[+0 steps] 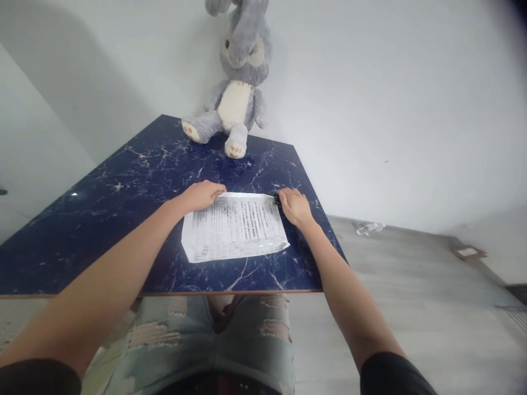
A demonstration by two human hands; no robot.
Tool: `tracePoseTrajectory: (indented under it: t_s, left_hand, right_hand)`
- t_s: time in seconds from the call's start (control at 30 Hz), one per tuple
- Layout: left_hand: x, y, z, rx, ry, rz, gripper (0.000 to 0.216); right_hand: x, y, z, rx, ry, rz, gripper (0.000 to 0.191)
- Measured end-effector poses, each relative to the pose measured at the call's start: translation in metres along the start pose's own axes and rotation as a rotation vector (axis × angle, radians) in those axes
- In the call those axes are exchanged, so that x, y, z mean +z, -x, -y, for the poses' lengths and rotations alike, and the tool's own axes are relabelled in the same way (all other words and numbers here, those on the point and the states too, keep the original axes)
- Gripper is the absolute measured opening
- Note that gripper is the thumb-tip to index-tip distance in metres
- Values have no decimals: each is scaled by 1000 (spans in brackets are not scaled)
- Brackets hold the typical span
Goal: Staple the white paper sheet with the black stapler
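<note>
A white printed sheet of paper [234,227] lies on the dark blue marbled table [135,219], its edges slightly creased and one near corner bent. My left hand [201,195] is closed at the sheet's far left corner, with the fingertips gripping its edge. At the far right corner, my right hand [295,206] is wrapped round a small black object [277,199] that meets the paper's edge. Most of this object is hidden by the hand, so its kind cannot be made out.
A grey plush rabbit [234,104] sits at the table's back edge against the white wall [370,99]. On the floor to the right lie a crumpled clear plastic piece [370,228] and a flat brown item with a white label [468,252]. My legs are beneath the table's front edge.
</note>
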State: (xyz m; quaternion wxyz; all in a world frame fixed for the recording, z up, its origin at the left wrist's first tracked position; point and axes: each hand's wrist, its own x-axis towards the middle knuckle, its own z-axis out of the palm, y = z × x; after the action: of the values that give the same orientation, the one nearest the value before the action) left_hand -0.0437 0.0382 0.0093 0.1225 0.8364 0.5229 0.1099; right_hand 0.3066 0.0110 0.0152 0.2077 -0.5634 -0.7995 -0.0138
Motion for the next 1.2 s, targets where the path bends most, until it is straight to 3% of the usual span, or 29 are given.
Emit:
tracePoseTrajectory:
  t_s: [0.23, 0.5, 0.63, 0.83, 0.93, 1.0, 1.1, 1.17, 1.2]
  left_hand:
    - [1, -1, 6, 16, 46, -5, 35]
    - [1, -1, 7, -9, 70, -10, 35]
    - [0, 2, 4, 15, 28, -20, 34]
    - [0, 2, 5, 91, 15, -48, 35]
    - [4, 1, 1, 141, -22, -112, 36]
    - [7, 1, -5, 140, -41, -172, 38]
    - [16, 0, -18, 191, 22, -152, 38]
    - [23, -2, -26, 241, 79, -108, 34]
    - [26, -3, -29, 251, 106, -103, 33]
  right_hand:
    - [6, -4, -6, 51, -12, -49, 56]
    - [17, 2, 8, -100, 206, -97, 50]
    - [15, 4, 16, -93, 216, -78, 45]
    - [-14, 3, -22, -163, -143, 61, 38]
    - [-24, 4, -47, -98, -111, 137, 28]
    - [-29, 5, -56, 63, -33, 45, 26]
    - [-34, 5, -56, 302, -16, -306, 30]
    - [-32, 4, -43, 317, -172, -426, 35]
    - [-29, 4, -32, 271, -285, -399, 37]
